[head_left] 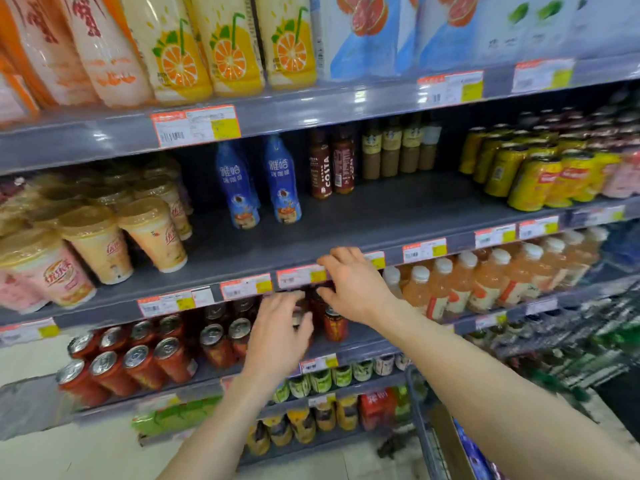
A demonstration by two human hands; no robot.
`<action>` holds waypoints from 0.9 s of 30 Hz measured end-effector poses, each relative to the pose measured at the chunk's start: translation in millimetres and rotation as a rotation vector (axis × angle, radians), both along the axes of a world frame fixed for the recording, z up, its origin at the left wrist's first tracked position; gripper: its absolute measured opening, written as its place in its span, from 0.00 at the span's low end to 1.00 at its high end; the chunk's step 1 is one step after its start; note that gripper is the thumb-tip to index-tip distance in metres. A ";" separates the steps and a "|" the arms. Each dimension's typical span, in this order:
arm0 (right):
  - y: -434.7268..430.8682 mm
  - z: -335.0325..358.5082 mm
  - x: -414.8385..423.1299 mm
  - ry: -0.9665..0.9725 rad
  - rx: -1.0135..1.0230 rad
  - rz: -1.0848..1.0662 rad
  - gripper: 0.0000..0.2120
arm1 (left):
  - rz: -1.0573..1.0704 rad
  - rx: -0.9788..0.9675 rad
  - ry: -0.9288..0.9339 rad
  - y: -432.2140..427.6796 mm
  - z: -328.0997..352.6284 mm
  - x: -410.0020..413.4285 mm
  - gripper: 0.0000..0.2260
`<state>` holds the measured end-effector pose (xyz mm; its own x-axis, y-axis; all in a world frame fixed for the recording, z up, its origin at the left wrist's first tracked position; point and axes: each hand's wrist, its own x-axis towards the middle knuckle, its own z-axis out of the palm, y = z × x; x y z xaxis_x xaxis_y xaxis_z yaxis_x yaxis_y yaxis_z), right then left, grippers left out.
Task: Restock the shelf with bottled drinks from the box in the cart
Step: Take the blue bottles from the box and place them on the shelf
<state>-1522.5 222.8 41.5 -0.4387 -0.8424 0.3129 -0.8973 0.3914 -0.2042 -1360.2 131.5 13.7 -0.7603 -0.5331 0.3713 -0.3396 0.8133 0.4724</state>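
Left hand [277,327], right hand [353,289], at glossy red cylindrical cans [138,365]

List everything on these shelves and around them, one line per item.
Orange-print bottles: three, yellow, top shelf centre.
Grapefruit-print packs: several, blue-white, top shelf right.
Blue bottles: two in front, blue, second shelf centre.
Brown bottles: two, dark brown, beside the blue ones.
Coffee bottles: about four, beige, second shelf back.
Yellow cans: many, yellow, second shelf right.
Lidded cups: many, cream and pink, second shelf left.
Red cans: many, red, third shelf left.
White-capped bottles: many, peach, third shelf right.
Price tags: many, orange-white-yellow, shelf edges.
Cart: one, dark, bottom right.
Left hand: one, reaching into third shelf, grip unclear.
Right hand: one, fingers before the price tags.
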 end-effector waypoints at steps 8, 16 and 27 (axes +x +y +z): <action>155.2 -79.5 59.4 -0.205 0.218 -0.188 0.23 | -0.141 0.119 -0.285 113.6 -81.5 51.4 0.17; 317.1 -166.2 69.4 -0.435 0.364 -0.468 0.22 | -0.237 0.140 -0.419 215.3 -101.2 57.6 0.17; 457.9 -234.9 -50.8 -0.599 0.472 -0.682 0.17 | -0.232 0.323 -0.590 347.2 -168.1 -74.2 0.15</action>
<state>-1573.2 680.7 -193.4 -0.8461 -0.3354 -0.4142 -0.2544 0.9371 -0.2391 -1434.4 478.8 -154.5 -0.8930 -0.3468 -0.2868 -0.4480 0.7460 0.4928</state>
